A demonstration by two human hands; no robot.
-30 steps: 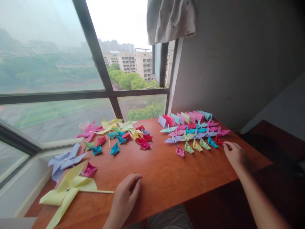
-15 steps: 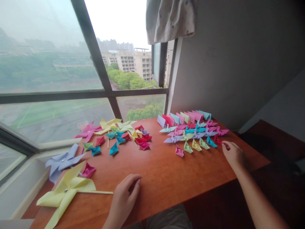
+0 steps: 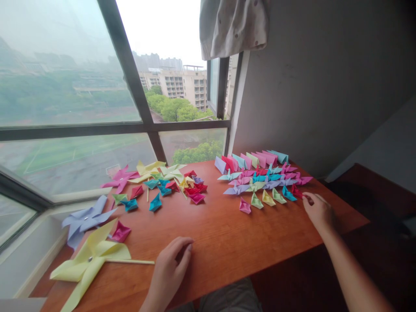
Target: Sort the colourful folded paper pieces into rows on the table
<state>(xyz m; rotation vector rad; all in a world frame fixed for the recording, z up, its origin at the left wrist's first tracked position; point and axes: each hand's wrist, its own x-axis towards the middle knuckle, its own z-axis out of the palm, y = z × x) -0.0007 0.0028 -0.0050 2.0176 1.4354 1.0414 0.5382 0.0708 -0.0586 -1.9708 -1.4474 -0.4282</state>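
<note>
At the right end of the front row of folded paper boats, my right hand (image 3: 317,211) pinches the edge of a red paper boat (image 3: 296,191). A blue boat (image 3: 288,193) stands just left of it, followed by green, yellow and pink ones, the pink boat (image 3: 245,206) being leftmost. My left hand (image 3: 173,264) rests on the table near its front edge, fingers curled towards the thumb, with nothing in it. Beside that hand lies the stick of a large yellow paper pinwheel (image 3: 91,260). Behind the boats sit rows of paper cranes (image 3: 236,189).
Folded paper pieces (image 3: 239,162) stand in a back row by the wall. Loose boats, such as a blue one (image 3: 155,203), and more pinwheels, including a purple one (image 3: 85,219), lie left on the wooden table (image 3: 224,242). Windows border the left; a curtain (image 3: 232,30) hangs above.
</note>
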